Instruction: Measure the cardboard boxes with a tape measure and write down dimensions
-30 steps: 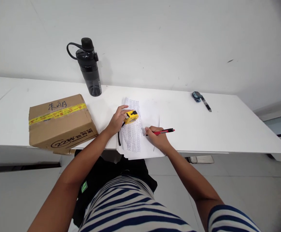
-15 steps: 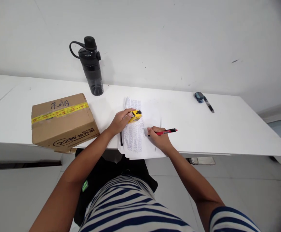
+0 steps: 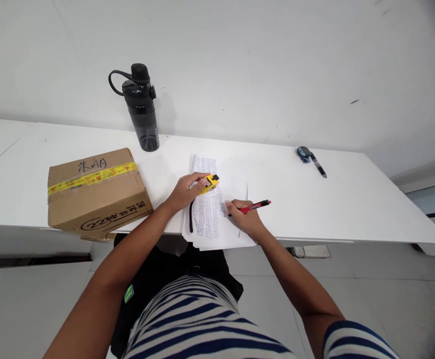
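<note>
head view: your left grip is clamped on the yellow tape measure, which is over the written-on sheets on the table. your right grip is closed round the red-and-black pen, over the right part of the sheets. tape measure: probably stiff, compact, a bit heavy for its size; take it by the case sides. pen: likely light, rigid, maybe slick; pinch it low. sheets: thin, floppy, should crease or slide easily; hold them flat near an edge. hard to make out: pen tip, behind your fingers; near end of the tape measure, covered; whether it rests on the paper, can't tell; black strap, upper end hidden; writing too small to read.
</note>
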`<state>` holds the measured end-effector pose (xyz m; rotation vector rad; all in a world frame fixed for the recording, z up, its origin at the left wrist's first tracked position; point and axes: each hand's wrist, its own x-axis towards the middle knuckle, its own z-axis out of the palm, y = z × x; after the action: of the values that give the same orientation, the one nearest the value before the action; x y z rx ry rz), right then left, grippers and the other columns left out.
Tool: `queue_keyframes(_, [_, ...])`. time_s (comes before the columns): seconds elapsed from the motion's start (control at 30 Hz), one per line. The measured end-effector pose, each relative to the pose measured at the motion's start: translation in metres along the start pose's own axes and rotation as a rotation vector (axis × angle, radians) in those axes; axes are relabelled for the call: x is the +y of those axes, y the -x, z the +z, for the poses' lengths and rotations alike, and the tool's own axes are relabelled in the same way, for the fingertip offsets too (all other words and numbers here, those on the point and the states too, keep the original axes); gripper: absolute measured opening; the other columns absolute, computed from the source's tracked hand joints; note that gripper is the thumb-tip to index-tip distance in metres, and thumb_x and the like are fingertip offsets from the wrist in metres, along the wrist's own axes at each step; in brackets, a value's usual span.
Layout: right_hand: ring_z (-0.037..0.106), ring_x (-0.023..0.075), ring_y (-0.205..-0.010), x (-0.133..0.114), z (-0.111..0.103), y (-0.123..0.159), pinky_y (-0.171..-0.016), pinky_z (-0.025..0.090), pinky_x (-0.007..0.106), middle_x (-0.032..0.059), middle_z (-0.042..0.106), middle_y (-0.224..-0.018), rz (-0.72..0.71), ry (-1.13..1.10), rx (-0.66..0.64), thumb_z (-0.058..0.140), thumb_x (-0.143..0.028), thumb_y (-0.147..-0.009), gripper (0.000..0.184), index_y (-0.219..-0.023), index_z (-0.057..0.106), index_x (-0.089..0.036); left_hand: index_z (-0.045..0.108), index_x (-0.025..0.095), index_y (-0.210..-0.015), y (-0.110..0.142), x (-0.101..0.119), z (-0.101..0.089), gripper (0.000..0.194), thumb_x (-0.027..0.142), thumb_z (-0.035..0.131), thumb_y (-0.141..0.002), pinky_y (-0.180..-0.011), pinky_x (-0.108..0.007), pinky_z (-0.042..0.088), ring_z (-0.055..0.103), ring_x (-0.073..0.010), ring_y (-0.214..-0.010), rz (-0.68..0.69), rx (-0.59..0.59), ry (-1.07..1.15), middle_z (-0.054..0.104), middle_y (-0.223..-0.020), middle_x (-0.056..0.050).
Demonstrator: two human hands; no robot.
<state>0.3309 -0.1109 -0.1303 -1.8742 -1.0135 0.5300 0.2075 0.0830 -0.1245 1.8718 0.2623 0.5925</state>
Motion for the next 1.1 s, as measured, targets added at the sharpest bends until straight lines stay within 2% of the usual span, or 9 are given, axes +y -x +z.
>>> queue_keyframes(0.23, [0.040, 0.0144, -0.055, -0.001, 0.002, 0.000, -0.055, 0.032, 0.029, -0.0021, 0.042, -0.053, 0.005, 0.033, 0.075, 0.049, -0.049, -0.088, 0.044, -0.053, 0.040, -0.023, 0.065, 0.021, -0.122, 0.000, 0.001, -0.001, 0.042, 0.047, 0.047, -0.095, -0.100, -0.037, 0.048, 0.062, -0.0225, -0.113, -0.044, 0.029, 0.031, 0.068, -0.123, -0.007])
queue_keyframes(0.5, [0.037, 0.0135, -0.054, 0.004, 0.001, -0.001, -0.053, 0.031, 0.028, -0.0032, 0.038, -0.052, 0.016, 0.026, 0.041, 0.052, -0.049, -0.086, 0.046, -0.052, 0.034, -0.023, 0.066, 0.021, -0.107, 0.000, -0.007, -0.004, 0.032, 0.031, 0.042, -0.088, -0.089, -0.035, 0.050, 0.062, -0.0198, -0.099, -0.108, 0.043, 0.141, 0.068, -0.106, -0.003])
queue_keyframes(0.67, [0.041, 0.0149, -0.054, 0.006, 0.002, -0.001, -0.053, 0.033, 0.029, -0.0021, 0.042, -0.052, 0.006, 0.036, 0.047, 0.051, -0.051, -0.088, 0.046, -0.052, 0.041, -0.023, 0.065, 0.019, -0.105, 0.000, -0.006, -0.003, 0.032, 0.031, 0.040, -0.088, -0.088, -0.035, 0.051, 0.063, -0.0195, -0.096, -0.128, 0.073, 0.121, 0.069, -0.102, -0.004])
queue_keyframes(0.77, [0.045, 0.0168, -0.055, 0.007, 0.003, 0.002, -0.055, 0.036, 0.031, -0.0006, 0.046, -0.052, -0.036, 0.027, 0.019, 0.051, -0.054, -0.088, 0.048, -0.052, 0.045, -0.023, 0.065, 0.018, -0.106, 0.006, -0.004, 0.000, 0.032, 0.030, 0.041, -0.089, -0.092, -0.036, 0.050, 0.063, -0.0200, -0.100, -0.083, 0.121, 0.033, 0.068, -0.107, -0.007])
queue_keyframes(0.83, [0.046, 0.0183, -0.056, 0.009, 0.004, 0.004, -0.056, 0.038, 0.032, 0.0000, 0.047, -0.053, -0.066, 0.013, 0.024, 0.048, -0.056, -0.090, 0.049, -0.053, 0.046, -0.023, 0.062, 0.019, -0.112, 0.011, -0.005, 0.001, 0.031, 0.029, 0.044, -0.089, -0.096, -0.037, 0.049, 0.062, -0.0199, -0.103, -0.033, 0.211, -0.065, 0.064, -0.115, -0.008])
queue_keyframes(0.93, [0.048, 0.0206, -0.055, 0.013, 0.005, 0.005, -0.055, 0.038, 0.034, 0.0007, 0.049, -0.054, -0.088, 0.020, 0.047, 0.046, -0.058, -0.091, 0.047, -0.061, 0.055, -0.024, 0.054, 0.020, -0.122, 0.018, -0.007, 0.001, 0.037, 0.028, 0.053, -0.086, -0.093, -0.036, 0.050, 0.061, -0.0184, -0.096, 0.008, 0.363, -0.185, 0.060, -0.117, -0.009])
queue_keyframes(1.03, [0.054, 0.0240, -0.059, 0.012, 0.007, 0.006, -0.057, 0.042, 0.036, 0.0034, 0.057, -0.059, -0.109, 0.059, 0.060, 0.046, -0.059, -0.091, 0.043, -0.079, 0.068, -0.024, 0.052, 0.021, -0.122, 0.024, -0.004, 0.000, 0.038, 0.030, 0.055, -0.086, -0.082, -0.034, 0.051, 0.059, -0.0165, -0.083, 0.038, 0.395, -0.279, 0.059, -0.108, -0.007])
queue_keyframes(1.1, [0.058, 0.0253, -0.065, 0.008, 0.007, 0.007, -0.063, 0.046, 0.038, 0.0053, 0.063, -0.066, -0.103, 0.072, 0.062, 0.046, -0.059, -0.091, 0.043, -0.084, 0.071, -0.024, 0.054, 0.021, -0.120, 0.026, 0.000, -0.001, 0.034, 0.031, 0.054, -0.087, -0.076, -0.032, 0.050, 0.056, -0.0149, -0.076, 0.039, 0.382, -0.316, 0.059, -0.100, -0.004])
